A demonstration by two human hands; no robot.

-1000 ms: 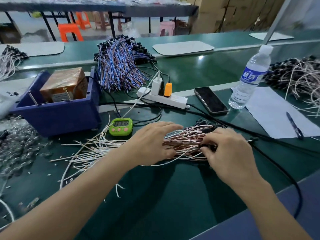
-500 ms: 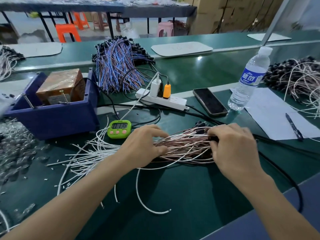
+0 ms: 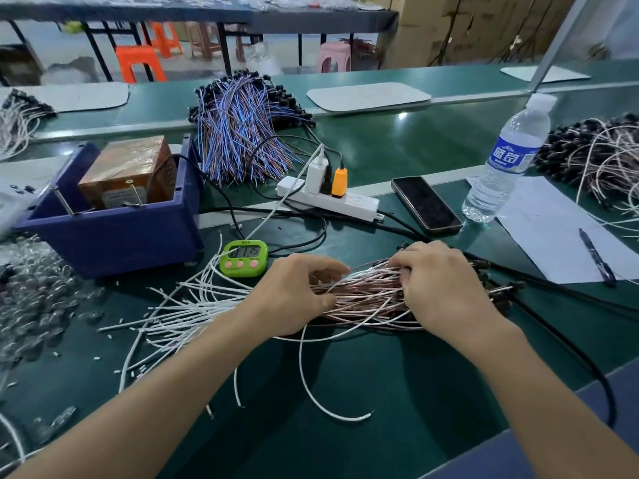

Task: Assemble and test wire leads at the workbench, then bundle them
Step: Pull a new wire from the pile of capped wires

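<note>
Green matting covered the workbench [image 3: 397,437], and its widest bare stretch lay between the two forearms, running down to the near edge at lower right. A blue bin [image 3: 110,240] stood at the left, its front corner near the fanned white tails of the wire leads [image 3: 366,299]. A sheet of paper [image 3: 553,233] lay at the right, its near corner just beside the connector ends of the leads.

The leads lay across the middle of the bench as one loose sheaf, white tails to the left, pink-copper lengths in the centre, black connectors to the right. The left hand [image 3: 294,299] gripped the sheaf at its middle with fingers curled round the strands. The right hand [image 3: 446,288] was curled over the connector end, fingertips hooked into the wires. A black cable [image 3: 570,344] ran just behind and to the right of that hand toward the near edge.

A water bottle [image 3: 501,160] stood on the paper's far corner, with a power strip [image 3: 332,203] and a phone [image 3: 427,203] between it and the bin. A green timer [image 3: 243,258] sat just behind the left hand. A pen [image 3: 597,256] lay on the paper. One white lead [image 3: 311,385] curled loose on the bare mat.
</note>
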